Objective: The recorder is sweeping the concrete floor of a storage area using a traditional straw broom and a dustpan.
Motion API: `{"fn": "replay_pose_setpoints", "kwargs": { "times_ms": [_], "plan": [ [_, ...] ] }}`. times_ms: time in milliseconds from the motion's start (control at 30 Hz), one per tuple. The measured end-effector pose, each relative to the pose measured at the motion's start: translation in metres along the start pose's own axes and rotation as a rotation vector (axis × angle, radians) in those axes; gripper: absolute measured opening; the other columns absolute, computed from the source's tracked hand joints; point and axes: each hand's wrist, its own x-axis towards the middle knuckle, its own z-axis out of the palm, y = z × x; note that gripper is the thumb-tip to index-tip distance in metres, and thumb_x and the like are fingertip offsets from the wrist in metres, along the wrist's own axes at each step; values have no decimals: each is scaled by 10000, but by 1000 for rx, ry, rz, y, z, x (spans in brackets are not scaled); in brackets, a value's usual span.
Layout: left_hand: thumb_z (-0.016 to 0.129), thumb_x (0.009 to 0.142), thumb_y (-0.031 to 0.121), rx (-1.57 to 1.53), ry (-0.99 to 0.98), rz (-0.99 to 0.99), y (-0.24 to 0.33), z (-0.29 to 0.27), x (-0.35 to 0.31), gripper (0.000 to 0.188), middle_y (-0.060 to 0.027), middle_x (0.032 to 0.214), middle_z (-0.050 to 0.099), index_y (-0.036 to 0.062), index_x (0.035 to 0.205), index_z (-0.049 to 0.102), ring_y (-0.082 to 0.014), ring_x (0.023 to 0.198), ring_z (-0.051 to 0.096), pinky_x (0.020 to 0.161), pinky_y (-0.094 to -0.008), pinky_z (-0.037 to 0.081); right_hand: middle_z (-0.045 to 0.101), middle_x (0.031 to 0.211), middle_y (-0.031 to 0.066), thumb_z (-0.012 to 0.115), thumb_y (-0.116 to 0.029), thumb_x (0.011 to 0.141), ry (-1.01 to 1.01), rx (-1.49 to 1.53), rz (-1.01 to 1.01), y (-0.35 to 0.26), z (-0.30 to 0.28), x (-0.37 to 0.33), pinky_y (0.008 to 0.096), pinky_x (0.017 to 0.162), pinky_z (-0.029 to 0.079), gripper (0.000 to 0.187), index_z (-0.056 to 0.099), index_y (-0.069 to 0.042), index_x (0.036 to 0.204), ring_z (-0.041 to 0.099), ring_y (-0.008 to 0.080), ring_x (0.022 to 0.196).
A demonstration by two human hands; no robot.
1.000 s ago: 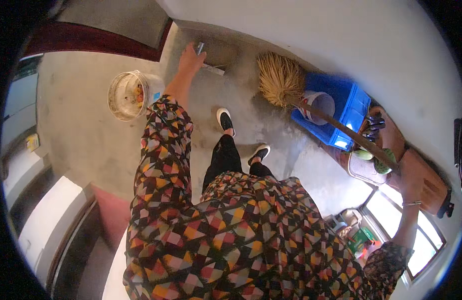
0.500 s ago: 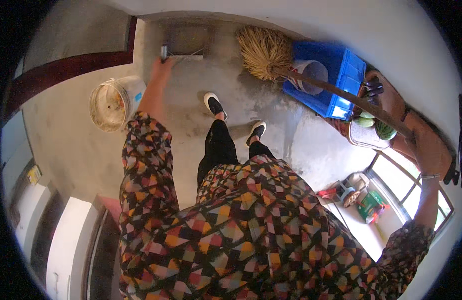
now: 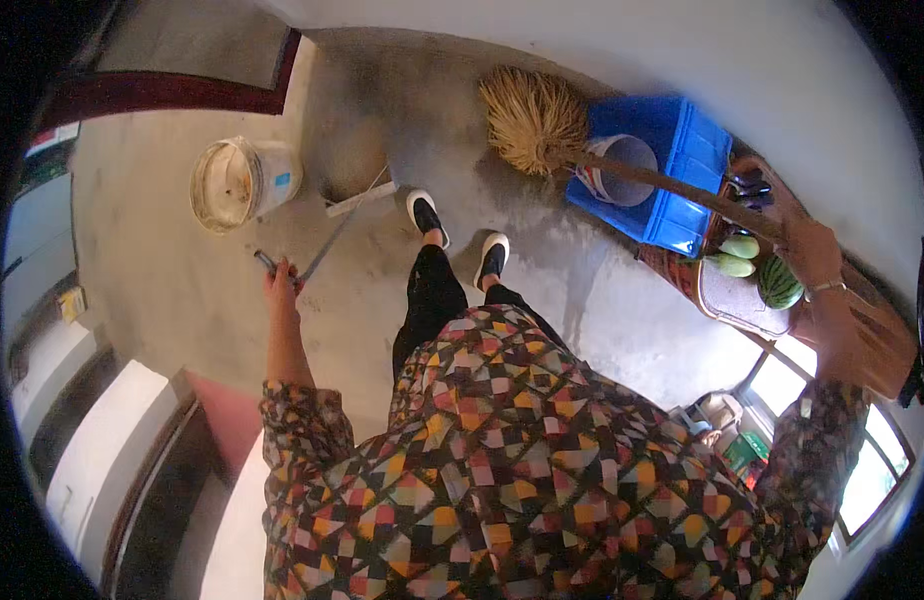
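My left hand (image 3: 283,282) is closed round the end of the thin grey handle of a long-handled dustpan (image 3: 359,199). The pan rests on the floor ahead of my feet, its pale edge turned toward me; its dark inside is hard to make out. On the right, my right hand (image 3: 810,252) grips the wooden stick of a straw broom (image 3: 534,118). That stick slants across a blue crate, and the broom's bushy straw head is on the floor near the far wall.
A dirty white bucket (image 3: 224,190) stands left of the dustpan. The blue crate (image 3: 694,180) holds a white bucket (image 3: 627,172). Beside it are a watermelon (image 3: 780,284), pale green melons (image 3: 740,246) and dark eggplants (image 3: 750,188). Steps (image 3: 132,430) lie at lower left.
My left hand has drawn back toward me and left, and the dustpan has come nearer, tilting upward at its right end. My right hand has shifted slightly; the broom head stays by the wall.
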Motion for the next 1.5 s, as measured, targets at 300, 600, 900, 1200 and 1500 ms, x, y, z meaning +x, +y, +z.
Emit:
{"fn": "replay_pose_setpoints", "kwargs": {
  "times_ms": [300,600,900,1200,1500],
  "plan": [
    [643,840,343,-4,233,-113,-130,-112,-125,243,11,763,565,143,896,516,-104,658,538,510,-254,404,637,962,217,682,-197,708,-296,239,-152,-83,169,12,448,807,497,367,576,-31,1019,615,343,950],
    [598,861,378,-72,415,-206,-217,-210,-205,253,4,666,552,154,914,494,-92,602,523,435,-255,341,588,1109,241,574,-130,764,-314,449,-120,-182,192,5,438,891,468,378,559,-4,1119,574,372,1041],
    [577,891,287,-299,536,-262,-315,-277,-252,200,-6,674,527,110,927,490,-102,535,494,404,-236,347,597,1056,277,618,-186,724,-350,401,-217,-237,148,-27,419,862,480,421,569,48,1071,581,396,1012],
    [574,884,303,-323,510,-332,-369,-336,-227,210,-12,710,561,102,846,525,-106,604,517,474,-238,406,644,822,225,614,-160,732,-358,399,-302,-387,108,-64,412,609,518,335,585,55,987,645,322,686],
    [611,838,304,-189,448,-297,-420,-407,-208,284,-70,703,577,32,777,560,-191,650,537,603,-343,422,615,679,132,658,-169,716,-476,407,-668,-606,-60,-164,378,472,499,291,577,-21,952,615,233,548]
  ]
}}
